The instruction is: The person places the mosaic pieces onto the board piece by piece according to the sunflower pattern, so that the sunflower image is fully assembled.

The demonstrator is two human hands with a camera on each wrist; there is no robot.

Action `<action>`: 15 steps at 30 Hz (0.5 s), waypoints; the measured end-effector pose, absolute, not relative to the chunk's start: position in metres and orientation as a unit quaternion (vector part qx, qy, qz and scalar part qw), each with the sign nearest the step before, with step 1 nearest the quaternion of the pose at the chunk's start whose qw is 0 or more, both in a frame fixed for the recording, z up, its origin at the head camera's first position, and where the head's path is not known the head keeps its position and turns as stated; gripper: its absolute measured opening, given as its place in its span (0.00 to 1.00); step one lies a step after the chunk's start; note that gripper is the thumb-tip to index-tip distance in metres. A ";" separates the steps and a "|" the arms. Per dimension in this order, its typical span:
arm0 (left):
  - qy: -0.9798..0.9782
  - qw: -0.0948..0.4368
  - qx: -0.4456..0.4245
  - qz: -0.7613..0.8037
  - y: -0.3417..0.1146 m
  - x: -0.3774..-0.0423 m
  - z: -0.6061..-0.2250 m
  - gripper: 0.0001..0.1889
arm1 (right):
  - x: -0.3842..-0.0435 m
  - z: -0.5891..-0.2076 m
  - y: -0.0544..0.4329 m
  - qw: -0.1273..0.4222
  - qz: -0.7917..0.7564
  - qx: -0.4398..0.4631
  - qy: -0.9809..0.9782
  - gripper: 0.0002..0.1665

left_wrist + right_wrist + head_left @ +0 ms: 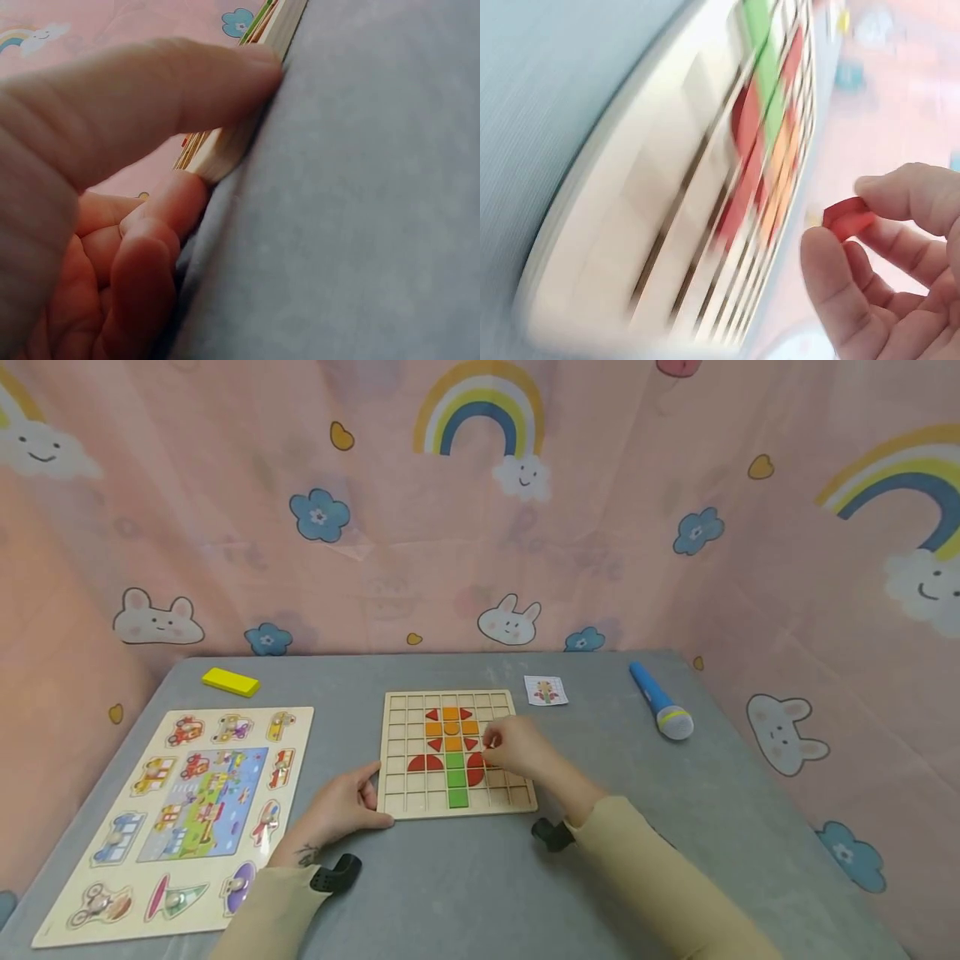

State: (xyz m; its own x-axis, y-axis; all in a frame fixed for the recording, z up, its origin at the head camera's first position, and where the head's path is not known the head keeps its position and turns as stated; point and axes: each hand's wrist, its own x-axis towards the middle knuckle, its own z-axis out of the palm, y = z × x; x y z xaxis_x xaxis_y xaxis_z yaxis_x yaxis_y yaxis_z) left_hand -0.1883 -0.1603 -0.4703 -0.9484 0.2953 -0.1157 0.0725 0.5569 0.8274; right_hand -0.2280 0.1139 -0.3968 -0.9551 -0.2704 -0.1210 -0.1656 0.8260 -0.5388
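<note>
A wooden grid board (457, 816) lies flat in the middle of the table, holding a pattern of orange squares (450, 713), red triangles, red rounded pieces (425, 763) and a column of green squares (457, 778). My left hand (341, 806) grips the board's near left corner, thumb along the front edge and fingers at the left side. Between thumb and fingertip my right hand (521, 747) pinches a small red block (847, 217), held over the board's right half. Its full shape is partly covered by the fingers.
Left of the grid board lies a vehicle peg puzzle (63, 931), close beside the left forearm. Behind it sits a yellow block (230, 682). A small pattern card (546, 691) lies beyond the board's far right corner. Farther right rests a blue toy microphone (656, 697).
</note>
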 end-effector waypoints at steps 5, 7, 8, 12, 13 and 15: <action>0.871 0.123 0.106 0.464 -0.161 -0.188 -0.470 0.48 | -0.224 -0.400 0.063 0.103 -0.268 -0.205 0.936 0.05; 0.871 0.124 0.105 0.463 -0.161 -0.188 -0.470 0.48 | -0.223 -0.402 0.049 0.112 -0.240 -0.222 0.938 0.07; 0.872 0.123 0.104 0.461 -0.161 -0.188 -0.470 0.48 | -0.223 -0.404 0.044 0.116 -0.223 -0.226 0.941 0.08; 0.878 0.123 0.100 0.452 -0.161 -0.188 -0.469 0.48 | -0.224 -0.407 0.035 0.124 -0.181 -0.226 0.949 0.10; 0.878 0.124 0.099 0.452 -0.161 -0.188 -0.468 0.48 | -0.224 -0.407 0.035 0.126 -0.179 -0.222 0.950 0.08; 0.878 0.123 0.100 0.451 -0.161 -0.189 -0.468 0.48 | -0.225 -0.406 0.036 0.135 -0.186 -0.212 0.950 0.06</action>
State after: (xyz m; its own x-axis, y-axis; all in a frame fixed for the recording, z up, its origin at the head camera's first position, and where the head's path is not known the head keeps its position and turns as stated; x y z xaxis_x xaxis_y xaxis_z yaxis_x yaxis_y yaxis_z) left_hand -0.1889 -0.1611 -0.4679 -0.9497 0.2868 -0.1255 0.0650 0.5728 0.8171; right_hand -0.2254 0.0359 -0.4063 -0.8738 -0.4524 -0.1782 -0.3519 0.8413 -0.4104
